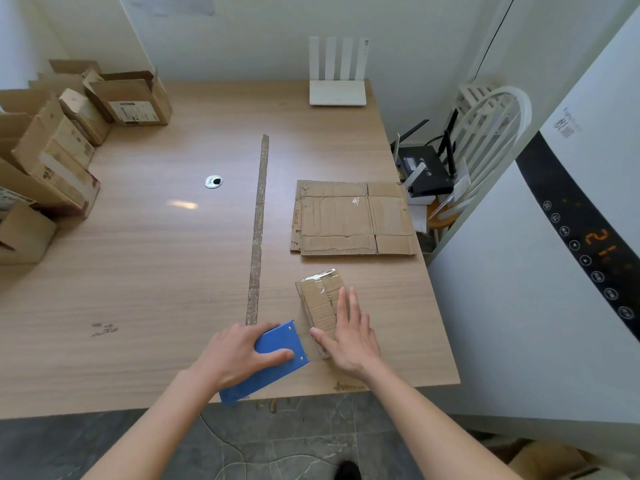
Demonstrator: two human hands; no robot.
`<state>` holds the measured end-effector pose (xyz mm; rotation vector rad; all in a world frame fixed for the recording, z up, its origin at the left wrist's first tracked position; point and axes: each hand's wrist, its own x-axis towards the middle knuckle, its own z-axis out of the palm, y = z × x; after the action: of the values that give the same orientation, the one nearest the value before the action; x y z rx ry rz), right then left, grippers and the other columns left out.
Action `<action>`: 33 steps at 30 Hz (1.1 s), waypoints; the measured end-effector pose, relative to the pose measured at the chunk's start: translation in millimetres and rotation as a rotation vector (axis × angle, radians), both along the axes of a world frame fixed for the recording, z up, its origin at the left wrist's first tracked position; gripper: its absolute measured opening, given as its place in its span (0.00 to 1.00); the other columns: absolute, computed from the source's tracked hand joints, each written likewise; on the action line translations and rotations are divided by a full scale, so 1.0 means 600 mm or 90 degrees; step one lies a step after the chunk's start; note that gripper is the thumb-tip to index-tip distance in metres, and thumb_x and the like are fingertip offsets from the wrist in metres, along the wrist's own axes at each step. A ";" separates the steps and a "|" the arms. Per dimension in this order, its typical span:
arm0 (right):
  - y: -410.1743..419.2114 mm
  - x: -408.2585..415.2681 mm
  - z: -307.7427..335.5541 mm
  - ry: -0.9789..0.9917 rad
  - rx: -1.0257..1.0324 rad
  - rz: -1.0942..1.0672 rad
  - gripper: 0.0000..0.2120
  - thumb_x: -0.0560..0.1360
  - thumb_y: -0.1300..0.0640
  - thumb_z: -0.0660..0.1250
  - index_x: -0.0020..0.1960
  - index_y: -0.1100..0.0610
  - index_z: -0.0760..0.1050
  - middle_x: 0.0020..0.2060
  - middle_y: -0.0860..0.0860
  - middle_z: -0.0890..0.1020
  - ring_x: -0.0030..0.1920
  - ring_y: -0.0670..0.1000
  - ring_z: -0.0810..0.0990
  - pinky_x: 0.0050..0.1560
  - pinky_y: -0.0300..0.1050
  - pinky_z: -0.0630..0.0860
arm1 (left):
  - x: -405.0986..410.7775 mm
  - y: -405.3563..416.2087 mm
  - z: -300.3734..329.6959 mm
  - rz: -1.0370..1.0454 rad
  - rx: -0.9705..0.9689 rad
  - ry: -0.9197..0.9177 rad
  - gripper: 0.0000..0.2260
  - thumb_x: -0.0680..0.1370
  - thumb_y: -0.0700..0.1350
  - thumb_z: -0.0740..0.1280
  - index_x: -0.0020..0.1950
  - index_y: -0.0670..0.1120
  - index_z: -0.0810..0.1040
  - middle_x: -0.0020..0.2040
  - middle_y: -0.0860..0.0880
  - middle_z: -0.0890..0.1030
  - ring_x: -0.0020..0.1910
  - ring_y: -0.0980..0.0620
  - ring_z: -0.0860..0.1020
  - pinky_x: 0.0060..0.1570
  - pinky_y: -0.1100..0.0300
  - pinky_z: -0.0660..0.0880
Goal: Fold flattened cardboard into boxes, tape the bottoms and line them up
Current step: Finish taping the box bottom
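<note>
Left hand: curled around a blue flat-bodied plastic tape dispenser, thumb laid along its top face, near the front edge of the table.
Right hand: fingers straight and lightly spread, pressing flat on a small brown corrugated cardboard box; glossy clear tape across the box's top flaps.
Box position: just right of the dispenser, at the near right of the table.
Flattened sheet: creased brown cardboard blank lying flat beyond the small box; "SF EXPRESS" printed along its left edge.
Finished boxes: row of worn brown cardboard boxes along the left edge, some with white printed labels, text too small to read.
Surface: pale wood-grain laminate table, with a long thin scuffed brown strip and a round metal cable grommet.
Room: white four-antenna router by the back wall; tall white appliance at right, orange display reading "21".
</note>
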<state>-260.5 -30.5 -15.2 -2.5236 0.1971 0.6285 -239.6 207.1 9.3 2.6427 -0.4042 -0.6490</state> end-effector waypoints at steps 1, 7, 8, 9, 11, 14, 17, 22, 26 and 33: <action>0.001 -0.001 0.000 0.000 0.001 -0.001 0.48 0.81 0.32 0.57 0.81 0.51 0.28 0.81 0.48 0.30 0.80 0.60 0.51 0.76 0.58 0.58 | -0.001 0.001 0.002 0.007 0.004 0.003 0.25 0.72 0.75 0.61 0.65 0.67 0.73 0.42 0.57 0.81 0.40 0.58 0.79 0.39 0.60 0.75; 0.007 -0.018 -0.010 -0.029 0.010 -0.011 0.47 0.81 0.33 0.56 0.81 0.50 0.26 0.80 0.47 0.29 0.80 0.58 0.50 0.77 0.58 0.57 | -0.007 -0.050 -0.013 -0.015 0.214 -0.067 0.28 0.72 0.76 0.56 0.60 0.58 0.75 0.44 0.54 0.80 0.43 0.49 0.79 0.39 0.56 0.71; 0.008 -0.019 -0.012 -0.032 0.010 -0.014 0.47 0.81 0.33 0.56 0.81 0.50 0.26 0.80 0.47 0.28 0.80 0.58 0.49 0.77 0.58 0.57 | -0.005 -0.067 -0.019 -0.007 0.220 -0.073 0.28 0.72 0.76 0.56 0.56 0.56 0.76 0.42 0.53 0.80 0.43 0.48 0.79 0.38 0.56 0.71; 0.008 -0.020 -0.013 -0.036 0.008 -0.020 0.48 0.81 0.33 0.57 0.81 0.50 0.26 0.80 0.48 0.29 0.80 0.58 0.49 0.77 0.58 0.57 | -0.003 -0.083 -0.025 0.003 0.222 -0.081 0.29 0.71 0.77 0.55 0.51 0.54 0.76 0.41 0.53 0.80 0.42 0.48 0.80 0.37 0.56 0.71; 0.003 -0.019 -0.014 -0.047 -0.003 -0.031 0.49 0.81 0.33 0.58 0.81 0.52 0.26 0.80 0.48 0.29 0.80 0.58 0.50 0.77 0.58 0.57 | 0.003 -0.107 -0.029 0.021 0.242 -0.099 0.31 0.70 0.78 0.54 0.46 0.52 0.76 0.39 0.52 0.80 0.38 0.48 0.79 0.36 0.56 0.72; -0.002 -0.022 -0.015 -0.050 -0.023 -0.028 0.52 0.80 0.35 0.61 0.80 0.53 0.25 0.80 0.50 0.29 0.78 0.60 0.52 0.76 0.58 0.60 | 0.013 -0.111 -0.028 0.003 0.322 -0.119 0.26 0.74 0.73 0.60 0.47 0.51 0.78 0.39 0.52 0.79 0.37 0.48 0.78 0.34 0.58 0.68; 0.001 -0.031 -0.017 -0.082 -0.069 -0.017 0.53 0.78 0.37 0.63 0.81 0.54 0.26 0.81 0.53 0.35 0.76 0.60 0.57 0.74 0.56 0.65 | 0.011 -0.091 -0.030 0.060 0.299 -0.136 0.25 0.74 0.72 0.58 0.50 0.52 0.76 0.39 0.52 0.79 0.38 0.48 0.79 0.35 0.57 0.70; 0.016 -0.030 -0.019 -0.136 -0.091 -0.056 0.54 0.75 0.38 0.67 0.82 0.55 0.32 0.82 0.56 0.44 0.74 0.60 0.62 0.70 0.53 0.72 | -0.016 -0.042 -0.064 0.159 0.199 -0.226 0.28 0.77 0.70 0.58 0.72 0.57 0.65 0.44 0.51 0.82 0.41 0.46 0.81 0.35 0.55 0.73; 0.002 -0.029 -0.017 -0.103 -0.046 -0.055 0.56 0.76 0.32 0.66 0.82 0.52 0.29 0.82 0.54 0.40 0.79 0.60 0.56 0.74 0.55 0.66 | -0.026 -0.005 -0.125 0.138 0.209 -0.221 0.30 0.78 0.55 0.69 0.78 0.49 0.65 0.44 0.44 0.76 0.39 0.43 0.77 0.35 0.53 0.69; -0.056 -0.015 -0.015 -0.156 0.243 -0.233 0.35 0.83 0.39 0.58 0.84 0.46 0.47 0.82 0.46 0.58 0.80 0.50 0.59 0.80 0.56 0.60 | -0.033 -0.064 -0.074 0.212 0.036 -0.315 0.26 0.78 0.53 0.69 0.71 0.42 0.72 0.60 0.40 0.75 0.57 0.39 0.77 0.54 0.46 0.76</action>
<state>-269.7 -63.9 -24.1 -2.0970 0.3973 0.1860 -259.1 168.6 -35.0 2.8139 -0.0678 0.1031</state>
